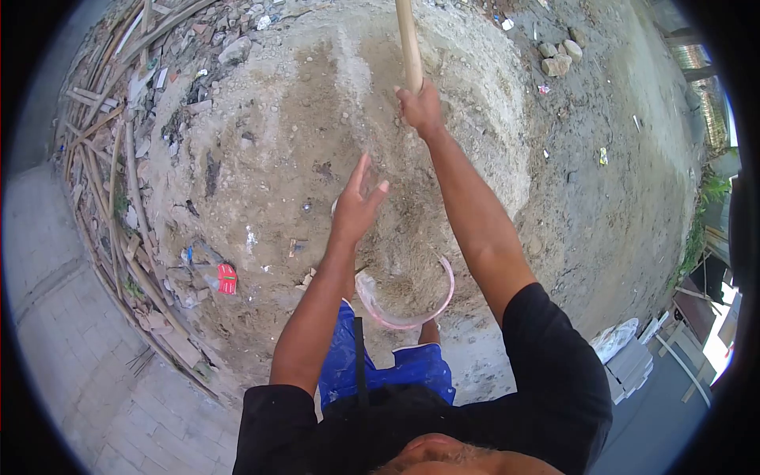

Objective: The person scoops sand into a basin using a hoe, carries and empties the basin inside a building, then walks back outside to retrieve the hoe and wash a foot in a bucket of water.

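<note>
My right hand (pixel 421 109) is wrapped round a pale wooden pole (pixel 408 41), like a tool handle, which runs up out of the top of the view. The pole's far end is out of frame, so its kind cannot be told. Lower and to the left, my left hand (pixel 361 204) is held with thumb and fingers apart, touching nothing. Beneath both hands lies loose, pale brown soil (pixel 317 166). Near my legs a curved pink-and-white rim (pixel 405 323) stands out against the dirt. What it belongs to is unclear.
Wooden sticks and boards (pixel 111 182) lie along the left edge beside a paved strip (pixel 71 340). A red packet (pixel 226 279) rests on the rubble at left. Several stones (pixel 559 57) sit at upper right. Stacked pale blocks (pixel 631 366) are at lower right.
</note>
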`<state>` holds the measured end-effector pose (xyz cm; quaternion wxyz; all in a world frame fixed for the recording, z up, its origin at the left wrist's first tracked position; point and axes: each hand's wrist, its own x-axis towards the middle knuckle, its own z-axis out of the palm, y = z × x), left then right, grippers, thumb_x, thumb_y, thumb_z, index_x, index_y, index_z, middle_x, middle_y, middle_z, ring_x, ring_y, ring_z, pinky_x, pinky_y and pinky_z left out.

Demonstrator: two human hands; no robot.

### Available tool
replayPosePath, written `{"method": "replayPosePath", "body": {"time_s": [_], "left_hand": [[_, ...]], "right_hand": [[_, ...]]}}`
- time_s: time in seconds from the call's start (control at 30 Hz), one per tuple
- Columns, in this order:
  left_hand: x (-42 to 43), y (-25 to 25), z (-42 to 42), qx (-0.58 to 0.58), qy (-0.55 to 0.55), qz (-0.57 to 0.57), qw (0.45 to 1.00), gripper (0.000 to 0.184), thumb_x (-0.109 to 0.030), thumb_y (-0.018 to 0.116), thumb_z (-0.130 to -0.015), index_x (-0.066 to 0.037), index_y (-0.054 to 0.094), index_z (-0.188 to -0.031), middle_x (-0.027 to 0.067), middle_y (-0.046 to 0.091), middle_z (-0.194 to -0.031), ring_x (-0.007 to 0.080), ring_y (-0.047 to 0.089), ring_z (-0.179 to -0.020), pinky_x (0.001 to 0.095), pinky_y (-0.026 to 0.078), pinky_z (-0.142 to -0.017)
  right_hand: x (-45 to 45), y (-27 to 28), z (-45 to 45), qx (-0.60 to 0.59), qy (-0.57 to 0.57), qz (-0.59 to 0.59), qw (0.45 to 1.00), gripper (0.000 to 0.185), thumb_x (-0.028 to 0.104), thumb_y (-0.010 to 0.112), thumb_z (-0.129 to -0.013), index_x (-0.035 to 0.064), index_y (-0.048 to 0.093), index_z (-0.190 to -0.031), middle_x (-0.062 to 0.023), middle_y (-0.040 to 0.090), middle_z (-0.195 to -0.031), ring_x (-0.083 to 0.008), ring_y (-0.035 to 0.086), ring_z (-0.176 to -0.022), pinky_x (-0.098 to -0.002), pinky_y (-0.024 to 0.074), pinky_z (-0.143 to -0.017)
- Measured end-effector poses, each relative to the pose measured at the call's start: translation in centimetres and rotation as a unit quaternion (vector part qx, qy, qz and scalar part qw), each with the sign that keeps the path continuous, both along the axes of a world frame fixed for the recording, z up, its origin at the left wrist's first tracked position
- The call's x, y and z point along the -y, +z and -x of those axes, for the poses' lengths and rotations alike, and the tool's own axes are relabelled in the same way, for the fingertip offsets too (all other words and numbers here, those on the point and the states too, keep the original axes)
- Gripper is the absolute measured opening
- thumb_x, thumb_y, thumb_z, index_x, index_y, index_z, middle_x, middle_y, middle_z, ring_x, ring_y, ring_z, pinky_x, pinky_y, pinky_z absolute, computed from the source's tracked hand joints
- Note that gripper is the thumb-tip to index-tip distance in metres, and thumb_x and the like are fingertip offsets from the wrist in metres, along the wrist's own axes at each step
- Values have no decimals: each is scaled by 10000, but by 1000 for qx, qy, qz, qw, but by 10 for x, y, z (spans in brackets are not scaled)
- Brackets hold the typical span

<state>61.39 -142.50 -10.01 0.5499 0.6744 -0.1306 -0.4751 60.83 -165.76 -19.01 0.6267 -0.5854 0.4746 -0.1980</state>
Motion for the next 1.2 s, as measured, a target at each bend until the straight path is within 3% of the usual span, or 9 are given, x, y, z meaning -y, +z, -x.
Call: {"method": "replayPosePath", "body": {"time_s": [0.2,0.27,0.4,0.53,0.57,0.8,0.97,1.1,1.2], "left_hand": [[-289,-116,18,3,76,-320,944,651,-171,593,-906,61,278,-1426,262,391,-1420,291,430,-1300,341,368,-1048],[-363,-107,41,53,65,-432,898,638,-270,633,-871,56,396,-1365,263,538,-1282,324,536,-1200,372,419,-992],[-424,-84,71,36,27,-501,864,667,-264,653,-856,77,385,-1363,271,524,-1293,321,529,-1204,366,412,-997],[-402,-71,82,18,21,-515,857,648,-251,649,-863,87,393,-1353,269,538,-1275,316,537,-1193,365,416,-991],[-396,-69,83,18,37,-501,865,644,-253,649,-865,88,397,-1351,267,543,-1270,313,541,-1188,362,420,-985],[-336,-122,80,-24,86,-334,938,621,-232,615,-888,92,377,-1361,249,537,-1287,282,532,-1198,326,408,-990],[-172,-57,72,-16,95,-210,973,609,-287,603,-909,62,397,-1364,189,522,-1328,250,521,-1208,314,391,-1000],[-50,-26,80,-239,82,-128,959,771,-625,393,-927,-56,325,-1444,129,475,-1382,262,557,-1133,458,444,-938],[-10,-81,83,-468,67,71,878,654,-581,465,-921,-4,507,-1226,162,595,-1113,292,590,-1025,493,492,-896]], "right_hand": [[24,-53,-48,-121,-19,-85,989,627,504,465,-949,-60,549,-687,-121,528,-512,-239,554,-429,-375,452,-424],[-6,-54,-14,-144,-27,-121,982,607,487,465,-956,-57,551,-702,-117,524,-507,-238,550,-421,-381,443,-407],[-41,-37,11,-159,-28,-151,975,599,485,475,-952,-59,544,-710,-123,533,-533,-236,548,-426,-386,433,-374],[-52,-7,27,-183,-30,-165,969,595,499,485,-941,-58,548,-740,-129,545,-567,-232,554,-445,-387,445,-370],[-52,3,33,-197,-10,-209,958,489,480,487,-949,4,516,-840,-53,493,-614,-179,507,-467,-344,440,-397],[-18,72,58,-206,44,-200,957,490,425,543,-927,-57,564,-845,-110,540,-626,-219,538,-487,-376,456,-404],[-9,173,73,-142,126,-217,958,414,338,588,-908,-74,565,-885,-87,538,-638,-170,518,-501,-326,445,-420],[-96,244,171,-152,191,-216,945,296,225,621,-872,-51,544,-948,-56,531,-644,-129,509,-507,-271,427,-430],[-185,272,270,-211,223,-182,934,357,195,640,-823,-77,532,-1027,-88,558,-654,-167,548,-539,-318,462,-490]]}}
